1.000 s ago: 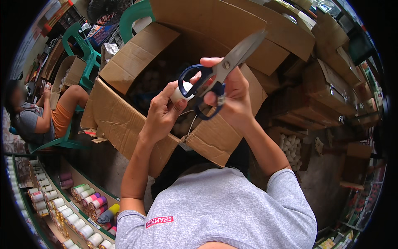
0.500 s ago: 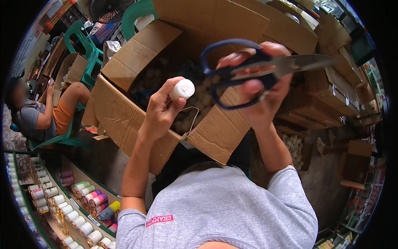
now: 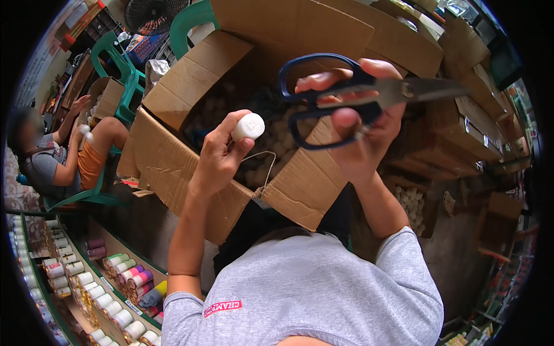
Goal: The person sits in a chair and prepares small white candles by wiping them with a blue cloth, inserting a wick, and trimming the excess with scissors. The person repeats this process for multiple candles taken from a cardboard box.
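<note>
My left hand [image 3: 216, 155] pinches a small white cylindrical roll [image 3: 249, 126] between thumb and fingers, its round end facing up. To its right, my right hand [image 3: 372, 144] holds large scissors [image 3: 431, 90] with dark blue handles, fingers and thumb in the loops. The blades point right, away from the roll, and look closed together. Both hands are above an open cardboard box [image 3: 173, 173] that contains many similar white rolls [image 3: 285, 135]. A thin pale cord [image 3: 271, 167] curves at the box's near corner; where its far end goes is hidden behind my left hand.
At the left, another person [image 3: 49, 161] sits on a green chair [image 3: 86, 199], holding something white. Thread spools [image 3: 121, 318] line a shelf at lower left. Stacked cartons [image 3: 450, 132] stand at the right, beside a box of white pieces [image 3: 411, 202]. A fan [image 3: 151, 14] is behind.
The roll has shifted slightly left and down in my left hand, and its end looks smoother. My right hand and the scissors barely moved. The seated person's one hand has risen.
</note>
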### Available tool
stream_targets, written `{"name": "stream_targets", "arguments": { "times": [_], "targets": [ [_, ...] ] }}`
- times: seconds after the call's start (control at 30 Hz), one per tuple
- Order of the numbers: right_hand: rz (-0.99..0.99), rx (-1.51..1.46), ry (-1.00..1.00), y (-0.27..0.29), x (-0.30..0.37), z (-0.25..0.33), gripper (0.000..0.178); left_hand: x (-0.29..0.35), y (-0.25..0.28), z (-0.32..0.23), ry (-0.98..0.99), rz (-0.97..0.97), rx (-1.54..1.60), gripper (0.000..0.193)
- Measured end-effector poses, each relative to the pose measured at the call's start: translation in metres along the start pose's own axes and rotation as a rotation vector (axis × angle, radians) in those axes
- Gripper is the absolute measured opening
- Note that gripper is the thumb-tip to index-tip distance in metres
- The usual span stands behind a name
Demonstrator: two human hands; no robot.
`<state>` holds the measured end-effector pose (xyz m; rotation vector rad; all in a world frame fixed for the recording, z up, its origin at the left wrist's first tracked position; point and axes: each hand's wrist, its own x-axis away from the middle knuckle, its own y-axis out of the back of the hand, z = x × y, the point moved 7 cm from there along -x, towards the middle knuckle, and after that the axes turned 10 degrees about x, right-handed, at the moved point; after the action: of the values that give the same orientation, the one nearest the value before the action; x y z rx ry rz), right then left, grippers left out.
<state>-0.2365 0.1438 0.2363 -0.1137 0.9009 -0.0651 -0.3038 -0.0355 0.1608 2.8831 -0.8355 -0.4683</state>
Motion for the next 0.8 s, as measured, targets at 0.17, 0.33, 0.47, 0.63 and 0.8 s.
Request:
{"name": "stream_targets", "arguments": {
  "times": [0.17,0.33,0.47,0.63,0.8],
  "targets": [
    [0.089,0.185,-0.189,-0.007,0.016,-0.033,0.055,-0.008,-0.004,-0.002,-0.094,0.039,-0.071,0.033],
    [-0.051,0.018,-0.200,-0.017,0.014,-0.026,0.045,-0.010,-0.011,-0.002,-0.047,0.028,0.108,0.037],
    [-0.117,-0.193,-0.412,-0.008,0.010,-0.045,0.036,-0.023,0.011,0.016,-0.080,-0.040,0.344,0.040],
    [0.153,-0.654,-0.944,-0.050,0.069,-0.048,0.050,-0.052,0.046,0.008,-0.085,-0.200,0.630,0.045],
    [0.148,-0.702,-1.009,-0.076,0.074,-0.059,0.070,-0.046,0.025,-0.012,-0.112,-0.142,0.675,0.058]
  ]
}}
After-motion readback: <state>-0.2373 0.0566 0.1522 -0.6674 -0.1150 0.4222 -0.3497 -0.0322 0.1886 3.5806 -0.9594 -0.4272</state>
